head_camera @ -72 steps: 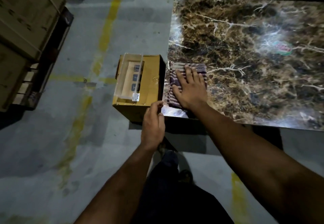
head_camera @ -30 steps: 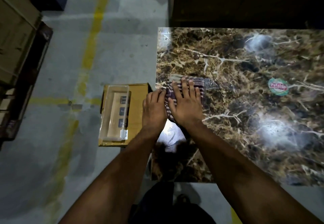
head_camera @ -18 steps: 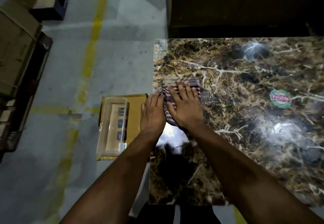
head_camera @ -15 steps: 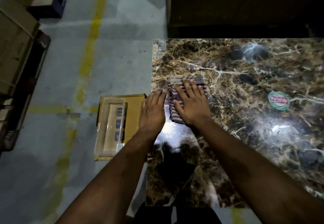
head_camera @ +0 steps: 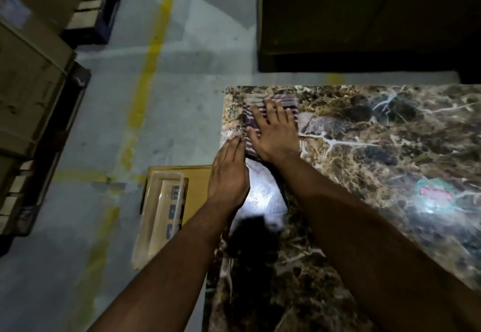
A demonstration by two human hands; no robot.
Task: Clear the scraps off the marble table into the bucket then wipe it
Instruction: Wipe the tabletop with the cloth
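Grey floor lies at nine o'clock of your marble desk [head_camera: 377, 149]. Your right hand [head_camera: 276, 134] presses flat on the striped cloth [head_camera: 250, 121] at twelve o'clock to wipe. Your left hand [head_camera: 229, 175], flat and holding nothing, waits just beside it at the edge, maybe to catch scraps.

From the right hand [head_camera: 276, 134], flat on the striped cloth [head_camera: 248, 121], bare marble table [head_camera: 364, 149] lay open toward three and five o'clock up to a round sticker [head_camera: 433, 192]. The left hand [head_camera: 229, 173] blocked seven o'clock; the table's edges closed nine and twelve.
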